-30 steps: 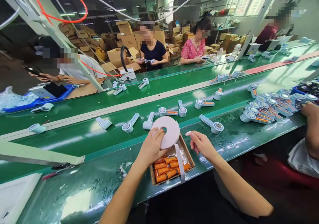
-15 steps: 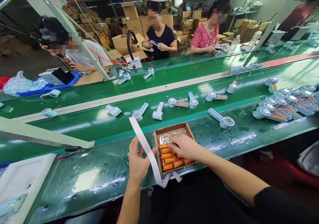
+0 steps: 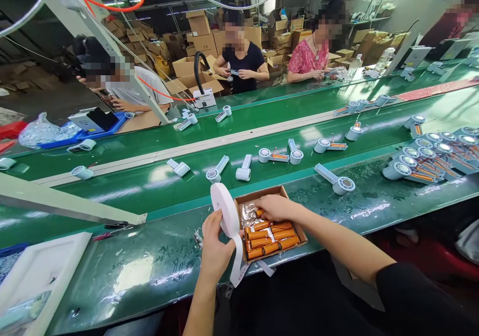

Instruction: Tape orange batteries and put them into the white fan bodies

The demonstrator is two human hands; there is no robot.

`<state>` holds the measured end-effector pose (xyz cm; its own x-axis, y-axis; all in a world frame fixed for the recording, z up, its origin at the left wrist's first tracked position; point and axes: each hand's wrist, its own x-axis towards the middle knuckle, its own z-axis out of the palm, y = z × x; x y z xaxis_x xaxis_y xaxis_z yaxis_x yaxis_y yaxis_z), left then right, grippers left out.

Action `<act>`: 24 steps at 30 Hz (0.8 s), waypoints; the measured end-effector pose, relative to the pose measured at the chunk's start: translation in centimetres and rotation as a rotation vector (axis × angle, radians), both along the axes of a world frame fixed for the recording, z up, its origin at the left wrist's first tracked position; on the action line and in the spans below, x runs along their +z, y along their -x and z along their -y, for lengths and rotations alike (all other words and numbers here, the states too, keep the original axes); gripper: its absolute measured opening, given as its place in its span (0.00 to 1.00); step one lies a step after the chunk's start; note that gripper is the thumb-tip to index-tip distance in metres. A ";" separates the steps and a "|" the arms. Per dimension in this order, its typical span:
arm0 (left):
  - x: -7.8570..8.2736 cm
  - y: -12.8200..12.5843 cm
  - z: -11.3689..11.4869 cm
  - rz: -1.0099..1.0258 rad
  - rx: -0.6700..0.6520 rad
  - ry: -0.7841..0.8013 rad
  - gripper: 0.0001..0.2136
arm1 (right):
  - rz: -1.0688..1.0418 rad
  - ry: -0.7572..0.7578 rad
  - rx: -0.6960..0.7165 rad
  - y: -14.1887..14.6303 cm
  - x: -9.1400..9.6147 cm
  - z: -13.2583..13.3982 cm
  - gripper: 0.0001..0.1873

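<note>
My left hand (image 3: 215,249) grips a roll of white tape (image 3: 225,209), held on edge at the left side of a small cardboard box (image 3: 254,194). A loose end of the tape hangs below the roll and curls at the box's lower corner. Inside the box lie several orange cylindrical batteries (image 3: 279,244) with thin wires, beside clear plastic wrap (image 3: 249,211). My right hand (image 3: 279,208) reaches into the box from the right, its fingers closed on the end of an orange battery (image 3: 259,213), partly hidden by them.
Several pale blue fan-like units (image 3: 343,185) lie on the bench and the green conveyor (image 3: 194,191). More are clustered at right (image 3: 411,164). A white tray (image 3: 63,256) sits at left, near a slanted metal post (image 3: 75,204). Co-workers sit across the belt.
The white tape, seen as a long strip before, now shows as a roll turned in my left hand. My right hand has shifted to the box's far side; batteries there have moved.
</note>
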<state>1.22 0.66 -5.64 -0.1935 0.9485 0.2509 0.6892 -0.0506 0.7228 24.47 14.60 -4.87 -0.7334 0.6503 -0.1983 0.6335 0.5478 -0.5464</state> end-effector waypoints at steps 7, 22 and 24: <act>1.5 -0.4 -0.2 -0.571 -0.061 -0.258 0.21 | -0.662 0.273 -0.323 -3.5 3.9 0.5 0.22; 3.8 -3.9 -2.0 -0.841 -0.140 -0.465 0.26 | -1.548 0.545 -0.828 -1.4 4.1 4.2 0.18; 3.0 -5.7 -2.0 -0.826 -0.053 -0.491 0.30 | -1.785 0.543 -0.961 0.4 3.3 5.6 0.20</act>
<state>6.87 2.64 -2.66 0.2625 0.7040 0.6600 0.9593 -0.2642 -0.0997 24.10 8.96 -1.61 0.1567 0.9844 -0.0804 -0.7190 0.0579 -0.6926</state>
